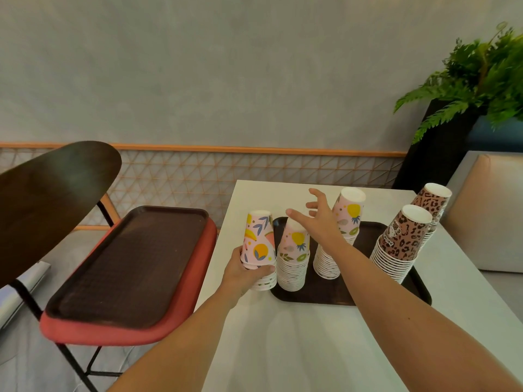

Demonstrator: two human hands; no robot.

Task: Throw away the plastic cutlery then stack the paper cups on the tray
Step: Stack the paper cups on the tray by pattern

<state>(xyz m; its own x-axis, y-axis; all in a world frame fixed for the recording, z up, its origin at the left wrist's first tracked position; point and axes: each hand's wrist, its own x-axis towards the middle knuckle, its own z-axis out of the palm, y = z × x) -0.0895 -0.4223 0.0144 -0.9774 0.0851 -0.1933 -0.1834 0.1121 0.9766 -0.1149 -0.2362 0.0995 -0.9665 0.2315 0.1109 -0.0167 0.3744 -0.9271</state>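
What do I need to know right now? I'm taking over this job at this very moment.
Left hand grips the fruit stack at the tray's left edge.
Right hand open, reaching over the middle stack toward the tall stack.
Leopard stacks at the tray's right end.
No cutlery in view, so likely binned.
Left: seat the gripped stack on the tray, perhaps merge stacks.

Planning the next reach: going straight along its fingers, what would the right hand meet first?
Probably nothing: the right hand points past the tall pineapple stack toward the table's far edge, though depth is unclear.
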